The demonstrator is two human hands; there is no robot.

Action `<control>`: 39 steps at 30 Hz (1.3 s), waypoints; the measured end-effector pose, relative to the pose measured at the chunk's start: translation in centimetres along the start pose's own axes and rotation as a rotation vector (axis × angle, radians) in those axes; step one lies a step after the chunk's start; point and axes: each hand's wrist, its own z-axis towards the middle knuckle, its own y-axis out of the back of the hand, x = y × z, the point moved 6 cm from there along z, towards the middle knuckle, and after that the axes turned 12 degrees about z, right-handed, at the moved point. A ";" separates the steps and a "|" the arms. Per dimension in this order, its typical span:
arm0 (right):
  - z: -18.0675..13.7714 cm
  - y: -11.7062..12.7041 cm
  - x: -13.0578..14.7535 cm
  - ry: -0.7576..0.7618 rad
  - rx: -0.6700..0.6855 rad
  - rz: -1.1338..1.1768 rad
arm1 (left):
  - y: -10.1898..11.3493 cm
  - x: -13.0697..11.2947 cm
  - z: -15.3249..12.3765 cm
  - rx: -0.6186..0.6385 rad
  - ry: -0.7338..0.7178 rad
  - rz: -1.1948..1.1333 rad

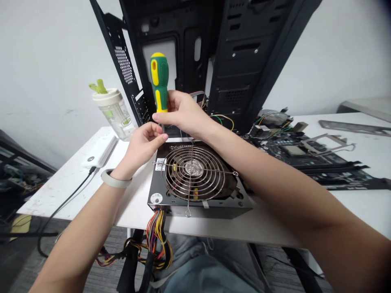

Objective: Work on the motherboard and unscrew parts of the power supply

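Observation:
My right hand (183, 112) grips a green and yellow screwdriver (159, 79) by the lower handle, held upright above the far left corner of a black power supply (195, 203). My left hand (143, 144), wearing a pale wristband, is curled with its fingertips pinched close under the screwdriver, near the shaft, which is hidden. The power supply lies flat on the white table (61, 183) with its round wire fan grille (194, 171) facing up. A bundle of coloured cables (157, 236) hangs from its near side over the table edge.
An open black computer case (232, 61) stands behind the power supply. A motherboard (305, 152) and loose metal brackets lie to the right. A clear bottle with a green-tabbed lid (114, 110) and a white box with a black cord (99, 152) sit at the left.

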 end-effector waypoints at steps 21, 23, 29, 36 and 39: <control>-0.2 0.1 0.3 0.007 -0.023 0.070 | -0.2 0.1 -0.1 0.045 -0.011 -0.014; -0.1 0.1 0.3 0.021 -0.023 0.030 | -0.2 0.1 -0.1 0.008 -0.008 -0.007; -0.4 -0.1 0.8 0.041 -0.036 -0.152 | -0.7 0.1 -0.1 0.026 0.007 0.028; -0.2 -0.3 0.0 0.055 0.005 -0.093 | -0.3 -0.2 -0.1 0.076 -0.015 0.059; 0.0 -0.1 -0.1 0.032 0.009 0.009 | -0.3 -0.1 -0.1 0.095 -0.028 0.070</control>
